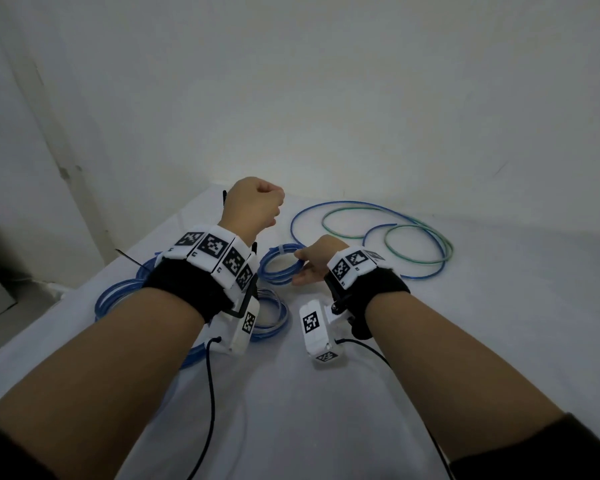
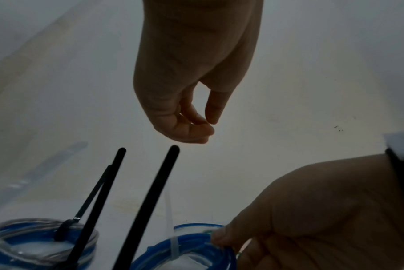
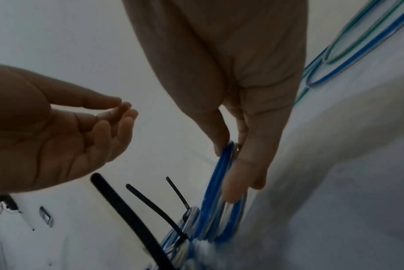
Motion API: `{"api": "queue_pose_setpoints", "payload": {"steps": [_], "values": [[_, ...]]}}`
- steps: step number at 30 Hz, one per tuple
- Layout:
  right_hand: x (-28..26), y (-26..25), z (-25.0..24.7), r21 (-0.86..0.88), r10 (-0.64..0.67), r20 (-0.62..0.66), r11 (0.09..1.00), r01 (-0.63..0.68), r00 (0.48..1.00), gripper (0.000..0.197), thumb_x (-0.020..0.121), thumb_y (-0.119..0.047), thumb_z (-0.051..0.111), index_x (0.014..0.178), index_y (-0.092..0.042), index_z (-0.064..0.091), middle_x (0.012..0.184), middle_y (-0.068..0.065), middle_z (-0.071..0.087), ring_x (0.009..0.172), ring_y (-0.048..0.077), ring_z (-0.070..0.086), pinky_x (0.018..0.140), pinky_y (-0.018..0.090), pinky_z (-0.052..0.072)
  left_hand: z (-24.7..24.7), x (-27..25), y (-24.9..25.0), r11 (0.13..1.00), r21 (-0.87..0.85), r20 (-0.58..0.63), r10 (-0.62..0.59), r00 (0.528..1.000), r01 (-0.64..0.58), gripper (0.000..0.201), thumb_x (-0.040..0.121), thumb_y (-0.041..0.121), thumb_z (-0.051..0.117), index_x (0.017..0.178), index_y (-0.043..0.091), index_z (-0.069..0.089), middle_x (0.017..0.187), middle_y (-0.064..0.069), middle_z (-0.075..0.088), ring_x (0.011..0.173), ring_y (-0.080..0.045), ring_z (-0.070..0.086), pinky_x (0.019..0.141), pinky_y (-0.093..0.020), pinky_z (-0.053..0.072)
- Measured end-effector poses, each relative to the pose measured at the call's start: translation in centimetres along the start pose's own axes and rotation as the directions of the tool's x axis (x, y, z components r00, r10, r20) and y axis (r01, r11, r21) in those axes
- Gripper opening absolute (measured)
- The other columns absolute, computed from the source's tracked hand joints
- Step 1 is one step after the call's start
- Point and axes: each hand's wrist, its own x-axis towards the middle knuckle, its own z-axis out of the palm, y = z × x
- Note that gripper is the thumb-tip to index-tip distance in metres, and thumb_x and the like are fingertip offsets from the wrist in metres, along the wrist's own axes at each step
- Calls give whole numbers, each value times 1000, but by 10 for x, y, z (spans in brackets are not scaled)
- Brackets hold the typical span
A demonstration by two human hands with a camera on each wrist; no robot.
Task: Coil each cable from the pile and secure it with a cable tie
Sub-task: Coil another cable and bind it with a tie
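Right hand (image 1: 321, 259) pinches a round blue coil (image 1: 282, 268) bound by a pale tie (image 2: 174, 250), above the white table (image 1: 326, 393); left hand (image 1: 253, 206) raised, fingers curled, empty; loose cables (image 1: 388, 233) lie beyond.

White table (image 1: 430, 341) carries loose cables (image 1: 388, 233) (blue, green), tied coils (image 1: 118, 296).
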Motion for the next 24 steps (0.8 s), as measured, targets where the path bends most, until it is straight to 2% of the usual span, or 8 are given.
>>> {"api": "queue_pose_setpoints", "payload": {"steps": [4,6,9,14,17,19,22,24], "values": [[2,-1,-27,-202,50,-95,977,-68,994,14,91,-18,58,92,-5,56,90,14,63,72,26,63,62,32,58,18,7,9,999,28,60,20,998,-21,20,90,11,54,71,17,57,78,2,61,69,-10,57,63,-21,50],[0,0,-56,-463,22,-210,878,-119,978,23,88,-25,63,78,-4,59,81,12,68,64,24,62,67,34,55,31,9,16,999,28,104,23,994,-26,21,90,11,54,70,17,57,77,2,61,66,-9,57,61,-20,49],[-7,11,-100,-721,-46,-281,669,-180,959,34,78,-35,73,61,-12,56,72,5,63,61,20,57,58,29,47,54,9,24,998,42,175,29,984,-37,22,89,8,52,69,13,57,78,-3,61,65,-13,55,58,-20,47],[-14,48,-141,-831,15,-216,523,-192,976,30,68,-37,79,77,-10,71,84,7,71,78,26,65,72,35,56,101,2,26,995,91,289,17,957,-45,7,88,7,52,83,10,56,83,-11,54,73,-21,52,58,-23,46],[-29,58,-153,-840,-52,-178,527,-124,983,20,77,-26,74,91,-12,71,99,6,70,93,26,64,73,28,49,127,-2,22,986,156,370,-4,929,-58,4,90,11,53,87,12,55,89,-10,55,77,-18,54,64,-25,51],[-39,56,-160,-824,-122,-157,563,-62,980,16,84,-20,66,97,-10,67,101,7,66,97,25,60,71,24,42,140,-5,18,970,218,444,-2,896,-106,10,92,15,53,98,14,60,101,-8,59,91,-20,57,78,-31,51],[-54,51,-177,-710,-229,-164,703,46,960,3,89,-15,59,86,-15,57,76,-1,63,80,19,56,58,22,38,158,-9,15,904,326,550,57,833,-277,31,95,20,50,125,14,54,130,-3,53,119,-19,50,91,-24,37],[-65,47,-191,-633,-321,-195,763,131,927,11,89,-14,57,81,-20,53,67,-3,56,71,17,53,59,24,38,167,-13,15,871,334,605,93,790,-359,34,97,20,46,131,16,51,136,-3,49,125,-18,46,94,-23,34]]}}
